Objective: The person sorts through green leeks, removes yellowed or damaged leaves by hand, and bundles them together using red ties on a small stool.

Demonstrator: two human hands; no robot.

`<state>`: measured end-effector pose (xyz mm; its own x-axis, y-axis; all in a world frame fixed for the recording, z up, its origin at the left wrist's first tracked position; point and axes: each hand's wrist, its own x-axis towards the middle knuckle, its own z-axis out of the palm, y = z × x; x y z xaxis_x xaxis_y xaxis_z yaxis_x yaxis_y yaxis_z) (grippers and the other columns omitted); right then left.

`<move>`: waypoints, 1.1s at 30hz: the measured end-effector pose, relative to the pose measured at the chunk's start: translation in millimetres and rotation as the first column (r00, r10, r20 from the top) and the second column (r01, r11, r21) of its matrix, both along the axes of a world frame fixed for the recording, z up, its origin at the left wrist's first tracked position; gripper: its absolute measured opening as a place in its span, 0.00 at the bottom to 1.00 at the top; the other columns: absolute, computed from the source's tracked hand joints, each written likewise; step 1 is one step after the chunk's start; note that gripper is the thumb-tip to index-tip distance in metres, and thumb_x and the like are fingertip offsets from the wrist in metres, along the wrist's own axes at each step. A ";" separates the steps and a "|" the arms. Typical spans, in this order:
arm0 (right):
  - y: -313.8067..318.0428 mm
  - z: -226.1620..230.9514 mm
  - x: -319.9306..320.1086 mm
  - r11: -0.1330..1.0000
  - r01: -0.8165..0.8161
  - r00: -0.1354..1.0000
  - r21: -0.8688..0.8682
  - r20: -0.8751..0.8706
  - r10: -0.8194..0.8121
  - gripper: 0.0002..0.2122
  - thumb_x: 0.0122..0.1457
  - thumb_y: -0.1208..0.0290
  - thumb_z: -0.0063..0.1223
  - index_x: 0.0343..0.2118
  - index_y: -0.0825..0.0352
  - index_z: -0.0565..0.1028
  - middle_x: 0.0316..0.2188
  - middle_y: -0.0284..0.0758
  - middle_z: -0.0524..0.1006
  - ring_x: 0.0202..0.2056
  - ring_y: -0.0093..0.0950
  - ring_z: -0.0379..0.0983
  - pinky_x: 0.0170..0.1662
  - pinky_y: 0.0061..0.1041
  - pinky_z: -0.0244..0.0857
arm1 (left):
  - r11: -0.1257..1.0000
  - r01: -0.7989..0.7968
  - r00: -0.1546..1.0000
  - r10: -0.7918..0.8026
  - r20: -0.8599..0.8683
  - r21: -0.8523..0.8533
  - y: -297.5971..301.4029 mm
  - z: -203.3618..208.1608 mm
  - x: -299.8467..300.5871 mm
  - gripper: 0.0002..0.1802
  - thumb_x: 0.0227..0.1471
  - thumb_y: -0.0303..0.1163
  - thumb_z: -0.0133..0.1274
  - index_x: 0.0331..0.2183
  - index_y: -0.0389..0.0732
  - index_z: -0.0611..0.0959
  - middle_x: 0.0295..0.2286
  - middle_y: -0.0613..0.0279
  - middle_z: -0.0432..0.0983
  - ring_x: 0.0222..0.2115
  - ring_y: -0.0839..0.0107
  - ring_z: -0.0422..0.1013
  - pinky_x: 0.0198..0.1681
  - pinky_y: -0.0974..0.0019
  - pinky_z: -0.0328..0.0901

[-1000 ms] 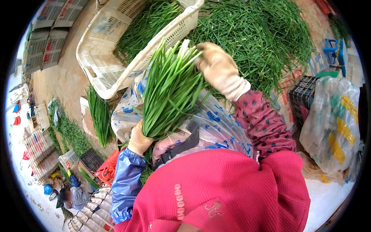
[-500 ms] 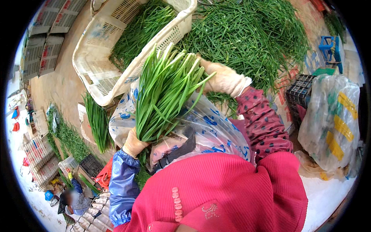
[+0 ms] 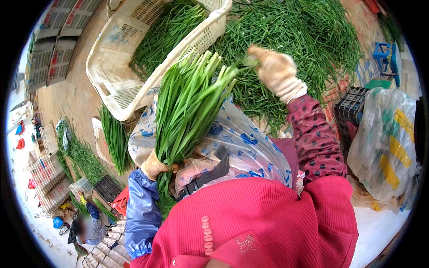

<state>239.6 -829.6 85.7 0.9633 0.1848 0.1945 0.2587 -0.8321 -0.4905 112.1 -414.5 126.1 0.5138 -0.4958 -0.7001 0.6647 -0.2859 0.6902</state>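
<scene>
My left hand (image 3: 157,166), in a light glove, is closed round the lower, leafy end of a bunch of garlic chives (image 3: 183,107). The bunch stands tilted over my lap, its pale cut stems pointing up and away. Beyond those stem ends and to the right, my gloved right hand (image 3: 275,71) is a little blurred. Its fingers are pinched on a loose green chive leaf (image 3: 251,61). A clear plastic sheet with blue marks (image 3: 250,145) covers my lap under the bunch.
A cream perforated crate (image 3: 103,67) with chives inside stands ahead on the left. A large heap of chives (image 3: 295,35) spreads beyond my right hand. Another bunch (image 3: 114,143) lies at left. A black crate (image 3: 351,105) and a plastic-wrapped bundle (image 3: 380,152) stand at right. Another person (image 3: 91,228) sits at lower left.
My right hand has moved away from the stem ends, to the right, with a leaf between its fingers. The left hand still grips the bunch in nearly the same place.
</scene>
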 end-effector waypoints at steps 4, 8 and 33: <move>-47.5 25.0 28.8 0.958 0.241 0.859 -0.154 -0.426 -0.284 0.18 0.60 0.59 0.46 0.51 0.59 0.70 0.43 0.44 0.77 0.41 0.39 0.76 0.45 0.36 0.70 | 0.996 0.093 0.996 -0.093 -0.010 0.007 3.7 -3.6 0.3 0.25 0.34 0.15 0.60 0.41 0.33 0.78 0.29 0.58 0.79 0.24 0.72 0.72 0.26 0.67 0.68; -32.4 5.3 24.0 0.988 0.152 0.910 0.006 -0.391 -0.137 0.28 0.59 0.55 0.49 0.60 0.63 0.60 0.46 0.45 0.75 0.43 0.32 0.75 0.46 0.28 0.67 | 0.994 0.110 0.994 -0.110 0.008 0.026 10.1 -12.8 -3.1 0.23 0.35 0.15 0.60 0.40 0.33 0.79 0.29 0.58 0.79 0.24 0.72 0.73 0.25 0.67 0.68; 59.6 7.3 -7.4 0.693 0.282 0.733 0.664 -0.615 0.291 0.15 0.60 0.74 0.39 0.48 0.73 0.68 0.29 0.40 0.78 0.27 0.36 0.76 0.29 0.34 0.70 | 1.000 0.003 0.997 -0.004 0.073 0.014 3.7 -21.2 -11.5 0.23 0.34 0.17 0.63 0.39 0.33 0.80 0.30 0.62 0.79 0.28 0.74 0.72 0.29 0.66 0.69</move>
